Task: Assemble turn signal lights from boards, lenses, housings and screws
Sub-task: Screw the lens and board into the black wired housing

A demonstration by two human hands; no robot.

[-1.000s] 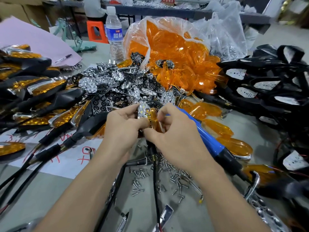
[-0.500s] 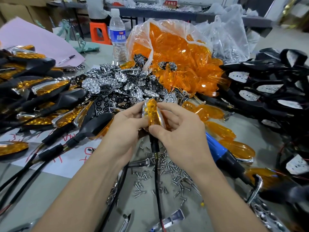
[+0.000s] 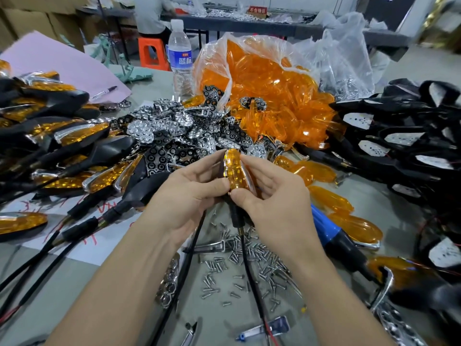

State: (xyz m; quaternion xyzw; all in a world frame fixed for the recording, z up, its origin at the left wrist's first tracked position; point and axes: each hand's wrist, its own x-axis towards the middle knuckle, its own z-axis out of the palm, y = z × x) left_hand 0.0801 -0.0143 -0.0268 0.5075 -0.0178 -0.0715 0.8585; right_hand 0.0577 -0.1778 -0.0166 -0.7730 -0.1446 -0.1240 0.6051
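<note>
Rotated amber-side up, the signal light [image 3: 233, 171] sits pinched between left hand [image 3: 189, 193] and right hand [image 3: 277, 196].

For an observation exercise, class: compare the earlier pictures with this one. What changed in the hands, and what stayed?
The amber lens now covers the chrome reflector that showed a second ago, held between left hand and right hand. Both keep their grip; the blue screwdriver and screws lie unmoved.

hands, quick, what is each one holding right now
Left hand: closed, pinches the turn signal light on its left side.
Right hand: closed, fingers and thumb hold the same light from the right.
</note>
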